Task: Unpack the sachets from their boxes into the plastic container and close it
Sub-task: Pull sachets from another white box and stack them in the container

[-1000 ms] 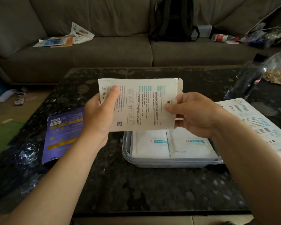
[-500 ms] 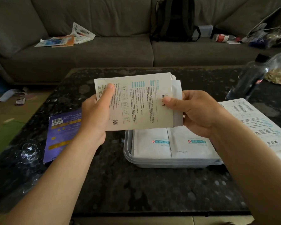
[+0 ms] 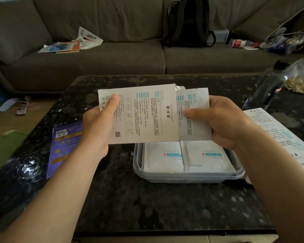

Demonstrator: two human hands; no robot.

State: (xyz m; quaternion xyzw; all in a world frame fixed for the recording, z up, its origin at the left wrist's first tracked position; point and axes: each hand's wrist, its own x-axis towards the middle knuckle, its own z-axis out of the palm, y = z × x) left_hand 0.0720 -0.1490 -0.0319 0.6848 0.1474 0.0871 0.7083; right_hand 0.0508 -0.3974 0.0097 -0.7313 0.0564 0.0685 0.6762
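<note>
A flat white cardboard box [image 3: 144, 114], printed with small black text, teal bars, a QR code and the name MXFlower, is held in the air above the far edge of a clear rectangular plastic container [image 3: 188, 178]. Its left end is gripped by the left hand [image 3: 98, 125], with the thumb laid across the printed face. A white sachet [image 3: 194, 109] with teal and black print juts partly from the box's open right end and is pinched by the right hand [image 3: 225, 120], thumb in front and fingers curled behind. Whether more than one sachet is pinched cannot be told. In the container, two white sachets [image 3: 163, 159] lie flat side by side, each marked with a red cross and a teal label. The container stands on a dark speckled bench [image 3: 147, 207], with a flat purple box [image 3: 63, 142] to its left and a second white printed box [image 3: 279, 134] to its right.
</note>
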